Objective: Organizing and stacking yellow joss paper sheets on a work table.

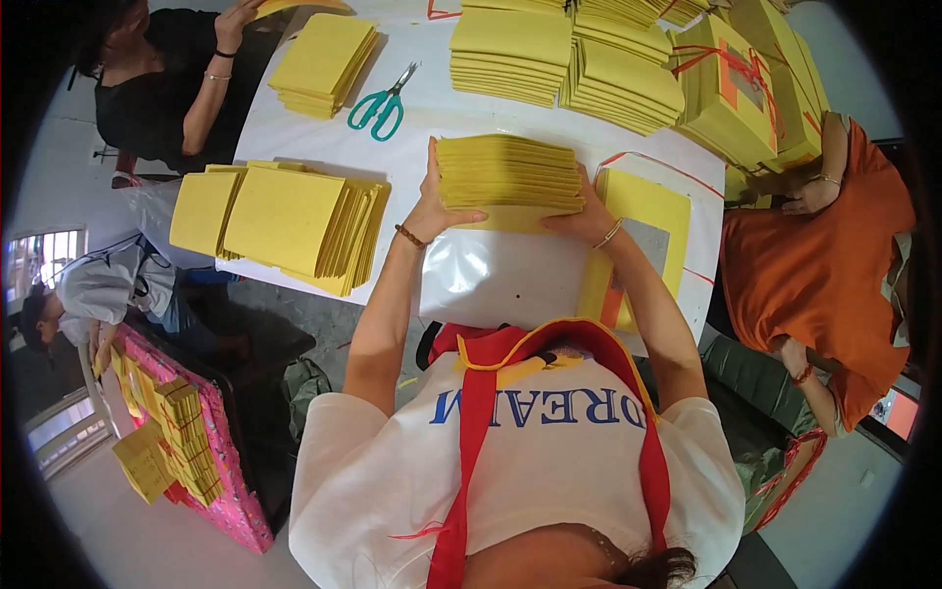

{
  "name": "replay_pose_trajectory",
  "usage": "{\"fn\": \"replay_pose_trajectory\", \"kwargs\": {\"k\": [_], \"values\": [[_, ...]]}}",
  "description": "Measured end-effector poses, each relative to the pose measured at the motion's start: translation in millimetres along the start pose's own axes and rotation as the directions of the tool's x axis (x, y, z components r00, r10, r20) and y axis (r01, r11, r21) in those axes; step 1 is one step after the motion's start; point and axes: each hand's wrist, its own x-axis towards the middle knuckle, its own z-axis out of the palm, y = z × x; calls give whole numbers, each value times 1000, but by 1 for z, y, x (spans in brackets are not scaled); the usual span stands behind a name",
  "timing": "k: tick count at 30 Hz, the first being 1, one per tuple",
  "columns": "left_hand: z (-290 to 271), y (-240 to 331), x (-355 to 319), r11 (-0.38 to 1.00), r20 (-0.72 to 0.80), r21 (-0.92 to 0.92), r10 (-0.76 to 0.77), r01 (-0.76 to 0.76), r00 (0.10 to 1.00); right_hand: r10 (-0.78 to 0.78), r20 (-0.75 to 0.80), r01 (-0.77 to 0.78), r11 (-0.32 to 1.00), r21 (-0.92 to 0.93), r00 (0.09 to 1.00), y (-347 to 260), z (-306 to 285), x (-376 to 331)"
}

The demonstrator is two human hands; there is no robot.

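Head view, listed left to right. Beyond the left edge of the white worktop (294,142), a co-worker in black (147,88) is raising a hand to a yellow piece (304,6). Yellow folded packets (285,218) are lying fanned toward the near left corner. A flat yellow stack (319,61) is sitting toward the far left corner, teal-handled scissors (380,110) lying just beside it. The left hand (439,208) is gripping one side of a yellow bundle (510,175) at the worktop's middle; whether it is resting there cannot be told. Further yellow stacks (510,51) are standing along the far edge. The right hand (589,218) is clasping the bundle's other side, its fingers partly hidden. Red-tied yellow boxes (708,113) are occupying the far right corner.
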Motion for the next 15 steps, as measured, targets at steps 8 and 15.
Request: {"fn": "replay_pose_trajectory", "kwargs": {"k": [8,15], "values": [[12,69,-7,955,9,189,229,-227,973,24,-94,-31,996,-80,995,-30,-11,-7],[25,145,-15,949,68,-235,230,-208,971,189,79,-101,107,989,979,-32,15,-33]]}}
